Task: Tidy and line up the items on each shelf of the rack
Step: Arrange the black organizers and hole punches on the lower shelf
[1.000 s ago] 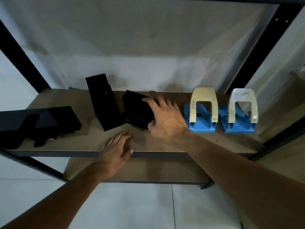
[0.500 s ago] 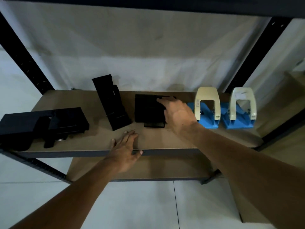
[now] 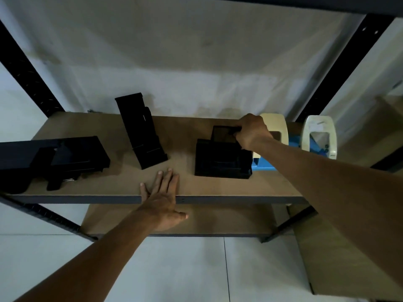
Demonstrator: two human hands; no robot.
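Right hand (image 3: 250, 132) is curled over the rear of the black hole punch (image 3: 220, 162), fingers gripping its raised back part. The punch sits square right of the shelf's (image 3: 218, 189) middle, hard beside the blue hole punch (image 3: 262, 166). Left hand (image 3: 162, 197) lies flat and open on the front edge, fingers straight. Next in line, I reckon, is the slanted black punch (image 3: 142, 134): it stands left of the gripping hand and directly beyond the left hand, which is nearer. Its long axis runs askew from back edge toward front, with bare board on both sides to swing it straight.
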